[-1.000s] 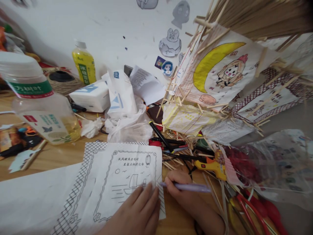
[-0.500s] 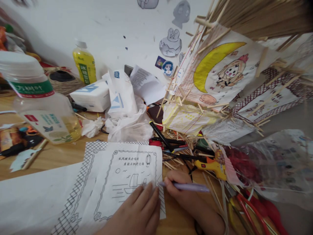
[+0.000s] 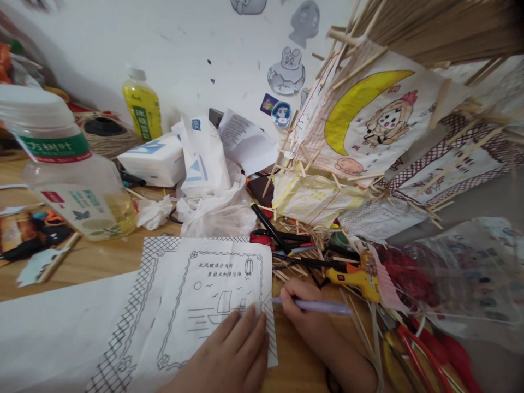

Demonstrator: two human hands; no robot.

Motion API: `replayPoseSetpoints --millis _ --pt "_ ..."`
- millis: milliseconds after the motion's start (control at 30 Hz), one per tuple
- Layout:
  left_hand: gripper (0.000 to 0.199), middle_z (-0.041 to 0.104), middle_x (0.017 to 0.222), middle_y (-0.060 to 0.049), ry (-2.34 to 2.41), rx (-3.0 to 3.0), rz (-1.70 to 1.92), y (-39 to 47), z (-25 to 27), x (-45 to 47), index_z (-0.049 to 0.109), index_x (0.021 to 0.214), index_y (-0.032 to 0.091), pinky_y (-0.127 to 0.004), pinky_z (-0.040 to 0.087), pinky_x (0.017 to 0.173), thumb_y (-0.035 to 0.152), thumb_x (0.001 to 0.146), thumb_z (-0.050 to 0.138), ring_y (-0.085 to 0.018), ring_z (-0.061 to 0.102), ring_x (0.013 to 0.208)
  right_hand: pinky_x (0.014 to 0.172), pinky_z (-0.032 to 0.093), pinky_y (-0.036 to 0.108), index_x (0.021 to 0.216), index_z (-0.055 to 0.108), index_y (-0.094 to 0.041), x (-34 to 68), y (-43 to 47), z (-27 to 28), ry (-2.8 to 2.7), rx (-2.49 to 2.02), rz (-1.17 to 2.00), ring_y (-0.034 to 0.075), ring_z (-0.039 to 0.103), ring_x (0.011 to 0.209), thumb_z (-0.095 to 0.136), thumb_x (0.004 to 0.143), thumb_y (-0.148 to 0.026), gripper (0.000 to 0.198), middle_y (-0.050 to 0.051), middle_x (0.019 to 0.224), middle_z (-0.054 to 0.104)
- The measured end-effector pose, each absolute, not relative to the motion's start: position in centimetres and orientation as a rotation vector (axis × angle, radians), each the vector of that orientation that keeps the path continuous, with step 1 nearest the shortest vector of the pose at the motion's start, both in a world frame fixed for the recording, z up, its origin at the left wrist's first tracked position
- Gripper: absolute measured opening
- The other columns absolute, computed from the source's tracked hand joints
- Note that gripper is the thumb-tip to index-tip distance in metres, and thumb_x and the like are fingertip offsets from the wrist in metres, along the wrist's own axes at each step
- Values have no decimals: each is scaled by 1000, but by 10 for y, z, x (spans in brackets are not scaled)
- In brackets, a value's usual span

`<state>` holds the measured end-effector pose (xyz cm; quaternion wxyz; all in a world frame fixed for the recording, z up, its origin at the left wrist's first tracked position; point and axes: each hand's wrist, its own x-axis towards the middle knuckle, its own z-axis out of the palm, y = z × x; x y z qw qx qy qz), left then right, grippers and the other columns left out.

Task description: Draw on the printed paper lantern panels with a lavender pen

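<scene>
A white sheet of paper (image 3: 176,305) lies before me, with a black line drawing of boats, birds, a lantern and written characters inside a wavy frame. Crosshatching fills its left and top borders, and a few lines show on the right one. My left hand (image 3: 233,349) rests flat on the lower right of the drawing, fingers extended. A light purple pen (image 3: 323,307) is pinched in my right hand (image 3: 305,308), its tip by the sheet's right edge. Under the drawing's left side is a plain white sheet (image 3: 61,327).
A large drink bottle (image 3: 77,180) stands at left, with a yellow-labelled bottle (image 3: 142,106) behind. Tissue packs (image 3: 153,159), black markers (image 3: 268,226) and a yellow glue gun (image 3: 356,278) lie beyond the paper. Red-handled scissors (image 3: 421,349) are at lower right, below a decorated stick-framed lantern (image 3: 368,114).
My right hand and the pen have shifted slightly right and up, off the paper's right edge. My left hand and the sheet stay in place.
</scene>
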<state>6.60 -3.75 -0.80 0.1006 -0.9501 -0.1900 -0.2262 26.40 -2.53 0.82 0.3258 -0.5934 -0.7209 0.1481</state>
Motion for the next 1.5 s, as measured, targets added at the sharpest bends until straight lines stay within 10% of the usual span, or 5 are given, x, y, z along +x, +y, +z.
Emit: replayPoseSetpoints --millis 1500 --pt "33 62 122 -12 -607 -2843 -602 -41 -9 67 66 111 12 -41 33 96 32 93 47 -26 52 113 49 29 23 54 36 -21 264 -28 8 -1951 -1507 427 12 40 50 42 81 -20 28 -4 51 41"
